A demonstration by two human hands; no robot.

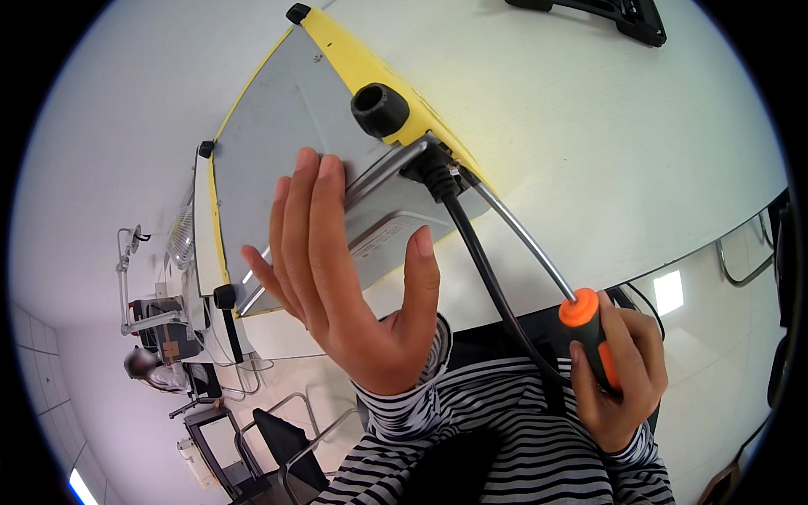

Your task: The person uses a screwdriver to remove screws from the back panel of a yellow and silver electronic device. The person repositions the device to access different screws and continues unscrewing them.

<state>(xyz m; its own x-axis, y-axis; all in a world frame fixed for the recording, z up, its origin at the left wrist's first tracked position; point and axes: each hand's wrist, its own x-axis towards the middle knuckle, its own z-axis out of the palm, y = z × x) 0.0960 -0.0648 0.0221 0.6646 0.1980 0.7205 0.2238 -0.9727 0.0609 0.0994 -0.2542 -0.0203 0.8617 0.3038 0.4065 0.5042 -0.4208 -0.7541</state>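
Observation:
A yellow-edged device with a grey metal panel [278,109] stands tilted on the white table, black feet at its corners. My left hand [353,295] is open, fingers spread, over the panel beside a metal bar; whether the fingertips touch it I cannot tell. In my right hand [623,370] is a screwdriver [581,310] with an orange and black handle. Its long shaft reaches up to the device's edge, next to the black plug of a power cable [480,261]. The screwdriver's tip is hard to make out there.
The white table [606,168] spreads to the right, with a black stand-like object [627,17] at its far side. The power cable runs down toward my lap. Chairs [290,438], a fan [181,236], a lamp arm [126,278] and a seated person [164,374] are off to the left.

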